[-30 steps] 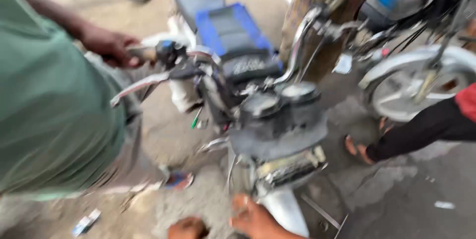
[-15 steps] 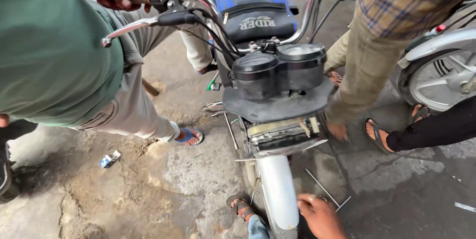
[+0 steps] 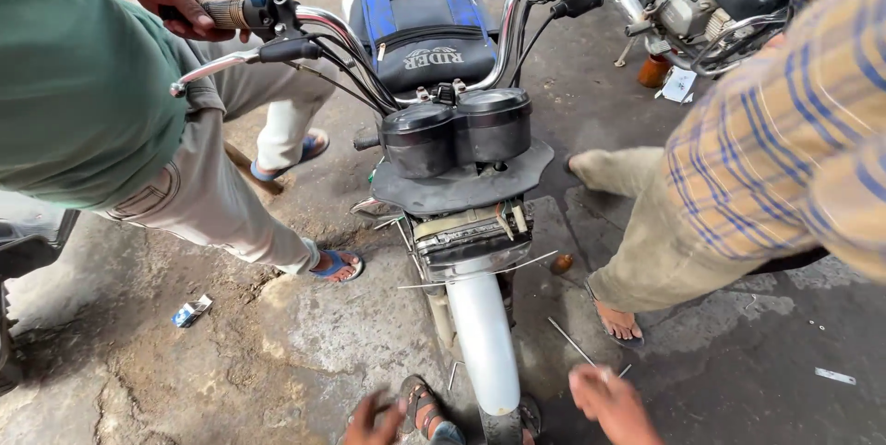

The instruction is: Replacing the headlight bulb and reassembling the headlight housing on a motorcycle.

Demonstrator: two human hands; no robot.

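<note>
Your open hands, left (image 3: 374, 419) and right (image 3: 611, 401), are hovering beside the white fender (image 3: 482, 339), which is running near-to-far between them.

Upright motorcycle's white front fender (image 3: 484, 334) points down between the two low, empty hands

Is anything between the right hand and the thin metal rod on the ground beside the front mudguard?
Nothing visible. The right hand hovers just below the rod, which lies bare on the concrete between the white mudguard and another person's sandalled foot.
</note>
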